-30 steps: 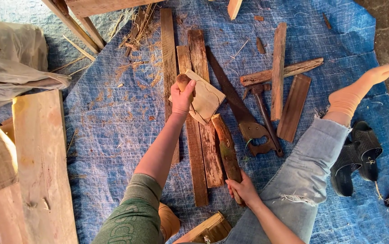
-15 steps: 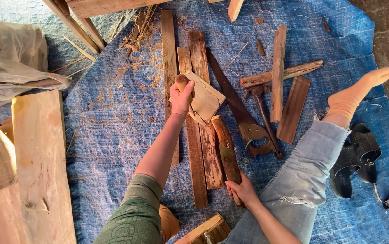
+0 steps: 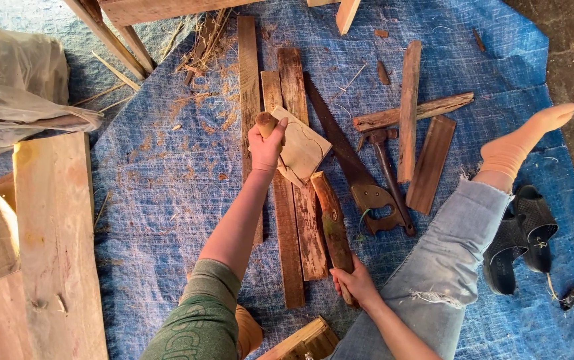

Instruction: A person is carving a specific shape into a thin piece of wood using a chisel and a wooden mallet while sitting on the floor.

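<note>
We are gripping a mallet (image 3: 298, 148) in the left hand (image 3: 265, 148) and a rough stick (image 3: 331, 223) in the right hand (image 3: 355, 283), beside the handsaw (image 3: 350, 170), with no cut visible.

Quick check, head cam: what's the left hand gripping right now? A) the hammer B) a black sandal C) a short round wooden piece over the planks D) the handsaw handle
C: the left hand is closed around a short round wooden piece above the planks; the handsaw, hammer and sandals lie untouched.
</note>
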